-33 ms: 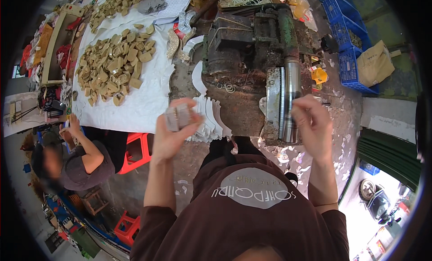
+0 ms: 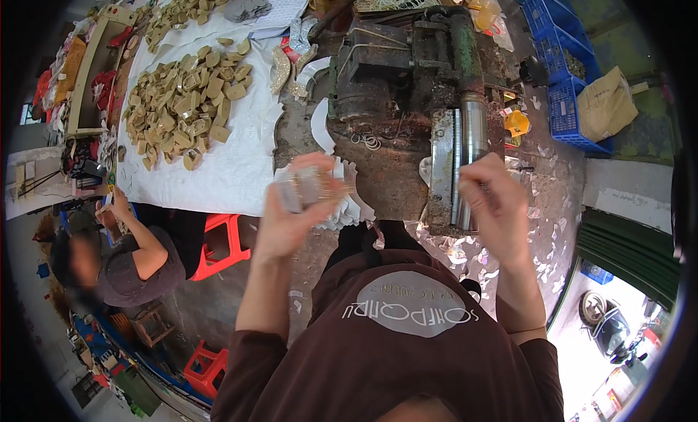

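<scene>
Pale block [image 2: 307, 187] fills left grip [image 2: 287, 224], bare bench [image 2: 398, 186] separating it from right grip [image 2: 500, 198], state unclear.

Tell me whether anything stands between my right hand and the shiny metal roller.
Nothing visible does: your right hand overlaps the lower end of the shiny metal roller in this view, though whether they touch is unclear.

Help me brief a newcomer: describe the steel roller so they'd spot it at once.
Find the big grimy machine with a green column at its right. From that column the steel roller runs toward the person, partly hidden by the right hand. It is the broad, smooth, shiny cylinder; the metal strip along its left is narrow.
</scene>
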Demonstrator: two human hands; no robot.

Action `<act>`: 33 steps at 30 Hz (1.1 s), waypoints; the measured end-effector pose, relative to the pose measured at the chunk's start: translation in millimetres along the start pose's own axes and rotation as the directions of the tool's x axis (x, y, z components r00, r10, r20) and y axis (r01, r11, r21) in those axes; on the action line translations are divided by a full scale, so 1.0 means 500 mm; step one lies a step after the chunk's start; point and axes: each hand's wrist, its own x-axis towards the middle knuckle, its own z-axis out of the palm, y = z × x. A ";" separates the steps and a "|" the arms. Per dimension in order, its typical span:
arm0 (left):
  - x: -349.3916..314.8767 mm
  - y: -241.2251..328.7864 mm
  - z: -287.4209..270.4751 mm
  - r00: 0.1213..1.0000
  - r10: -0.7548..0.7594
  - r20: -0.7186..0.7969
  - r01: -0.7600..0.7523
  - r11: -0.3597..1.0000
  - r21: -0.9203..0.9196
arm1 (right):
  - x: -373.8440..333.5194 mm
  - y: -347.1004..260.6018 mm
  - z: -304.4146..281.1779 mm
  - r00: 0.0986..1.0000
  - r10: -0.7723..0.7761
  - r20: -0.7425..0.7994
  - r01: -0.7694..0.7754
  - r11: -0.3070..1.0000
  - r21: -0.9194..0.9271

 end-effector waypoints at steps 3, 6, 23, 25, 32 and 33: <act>0.025 -0.011 0.114 0.963 0.216 0.163 -0.197 0.972 -0.128 | 0.016 -0.062 0.060 0.991 -0.134 -0.013 0.132 0.987 -0.089; 0.037 -0.035 0.195 0.945 0.286 0.160 -0.244 0.940 -0.238 | -0.007 -0.037 0.084 0.986 -0.075 -0.149 0.073 0.997 -0.022; 0.023 -0.013 0.252 0.963 0.268 0.015 -0.264 0.958 -0.112 | -0.005 -0.022 0.066 0.911 -0.287 -0.298 0.189 0.930 -0.317; 0.023 -0.021 0.255 0.978 0.206 -0.003 -0.204 0.966 -0.158 | 0.006 -0.019 0.062 0.907 -0.315 -0.280 0.217 0.918 -0.331; 0.020 -0.032 0.248 0.997 0.083 -0.001 -0.079 0.942 -0.326 | 0.014 -0.023 0.046 0.910 -0.373 -0.179 0.253 0.844 -0.473; 0.020 -0.031 0.248 0.996 0.089 0.002 -0.085 0.948 -0.306 | 0.012 -0.024 0.045 0.914 -0.369 -0.170 0.248 0.839 -0.485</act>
